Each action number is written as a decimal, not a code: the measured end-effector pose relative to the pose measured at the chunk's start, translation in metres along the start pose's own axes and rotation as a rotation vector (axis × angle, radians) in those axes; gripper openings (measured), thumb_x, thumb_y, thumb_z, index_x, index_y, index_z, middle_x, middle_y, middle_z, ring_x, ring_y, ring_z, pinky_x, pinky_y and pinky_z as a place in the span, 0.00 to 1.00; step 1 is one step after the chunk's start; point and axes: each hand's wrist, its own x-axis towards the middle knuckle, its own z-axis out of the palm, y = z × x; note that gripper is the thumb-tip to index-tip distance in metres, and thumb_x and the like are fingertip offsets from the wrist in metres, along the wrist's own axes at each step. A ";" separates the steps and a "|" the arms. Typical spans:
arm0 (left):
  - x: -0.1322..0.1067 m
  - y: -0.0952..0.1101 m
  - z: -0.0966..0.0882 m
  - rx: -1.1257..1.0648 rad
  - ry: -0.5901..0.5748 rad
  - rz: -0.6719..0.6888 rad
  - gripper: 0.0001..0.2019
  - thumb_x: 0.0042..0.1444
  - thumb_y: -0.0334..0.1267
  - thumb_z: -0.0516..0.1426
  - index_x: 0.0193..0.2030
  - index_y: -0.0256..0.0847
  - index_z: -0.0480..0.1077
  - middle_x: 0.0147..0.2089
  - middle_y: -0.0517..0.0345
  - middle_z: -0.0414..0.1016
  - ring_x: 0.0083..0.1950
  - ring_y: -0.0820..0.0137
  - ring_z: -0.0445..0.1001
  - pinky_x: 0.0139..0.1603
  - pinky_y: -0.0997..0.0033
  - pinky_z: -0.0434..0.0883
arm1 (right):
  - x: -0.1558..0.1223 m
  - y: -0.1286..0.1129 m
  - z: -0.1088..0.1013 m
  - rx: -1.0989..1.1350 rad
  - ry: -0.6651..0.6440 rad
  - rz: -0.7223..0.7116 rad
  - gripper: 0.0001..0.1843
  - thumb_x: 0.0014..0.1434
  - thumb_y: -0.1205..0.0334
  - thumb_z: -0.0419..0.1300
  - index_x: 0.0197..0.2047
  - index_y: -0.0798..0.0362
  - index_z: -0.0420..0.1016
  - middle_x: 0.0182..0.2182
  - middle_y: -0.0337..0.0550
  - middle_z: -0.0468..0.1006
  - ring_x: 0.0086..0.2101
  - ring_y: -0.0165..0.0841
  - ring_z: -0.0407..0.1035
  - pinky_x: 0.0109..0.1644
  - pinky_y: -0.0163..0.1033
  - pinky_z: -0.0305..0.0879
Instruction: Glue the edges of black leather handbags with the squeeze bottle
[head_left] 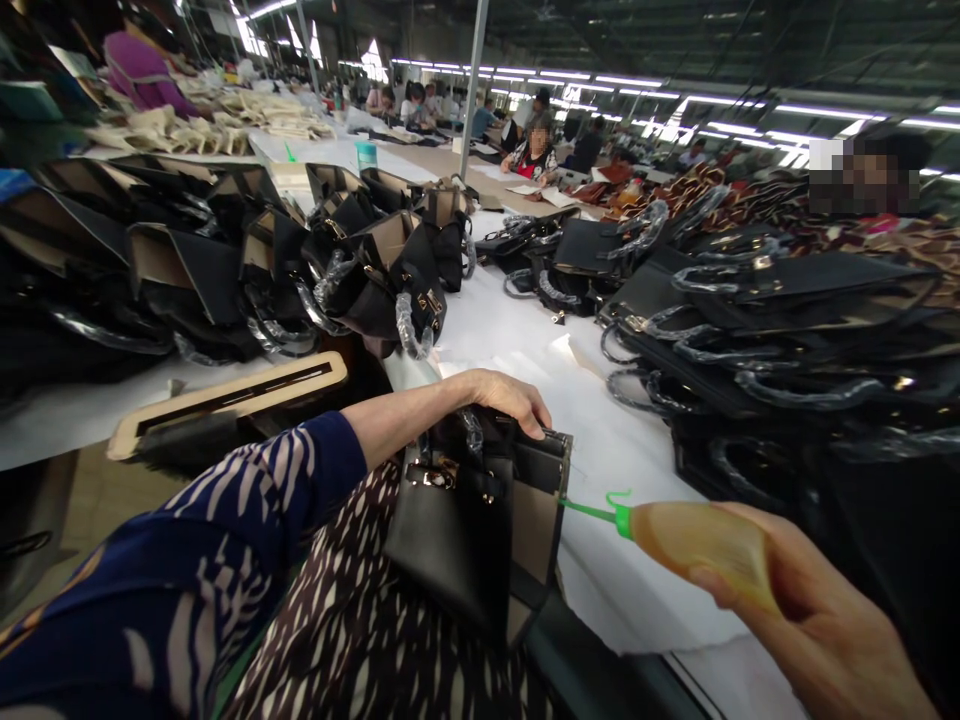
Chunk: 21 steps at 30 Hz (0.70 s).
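A black handbag (pixel 465 530) with a tan inner panel rests on my lap against the table edge. My left hand (pixel 510 398) is closed over its top rim, fingers curled on the edge. My right hand (pixel 817 620) grips a soft amber glue bottle (pixel 705 545) with a green nozzle. The thin green tip (pixel 581 508) touches the bag's right side edge.
The white-covered table (pixel 525 340) carries piles of black handbags (pixel 247 270) at the left and more with wrapped handles (pixel 765 330) at the right. A tan wooden template (pixel 225 400) lies at the near left. Other people sit at tables farther back.
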 end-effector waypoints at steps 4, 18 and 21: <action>-0.004 0.003 -0.002 0.004 0.001 -0.002 0.11 0.41 0.38 0.61 0.33 0.37 0.74 0.28 0.62 0.73 0.29 0.72 0.70 0.30 0.75 0.67 | -0.006 -0.006 0.000 0.010 -0.005 0.033 0.30 0.46 0.35 0.61 0.51 0.36 0.68 0.41 0.32 0.78 0.40 0.40 0.73 0.39 0.39 0.72; -0.015 0.009 -0.001 -0.014 0.016 0.006 0.10 0.41 0.39 0.61 0.32 0.37 0.74 0.27 0.62 0.73 0.28 0.72 0.70 0.30 0.75 0.68 | -0.020 -0.001 0.003 0.015 -0.039 -0.006 0.30 0.48 0.38 0.61 0.52 0.39 0.67 0.42 0.36 0.79 0.42 0.45 0.73 0.41 0.43 0.73; -0.018 0.012 0.000 -0.023 0.026 0.000 0.11 0.41 0.39 0.61 0.32 0.37 0.74 0.28 0.61 0.74 0.29 0.71 0.70 0.30 0.74 0.69 | -0.022 0.000 0.000 0.005 -0.045 -0.047 0.30 0.48 0.37 0.60 0.51 0.40 0.68 0.42 0.37 0.79 0.41 0.44 0.73 0.43 0.42 0.72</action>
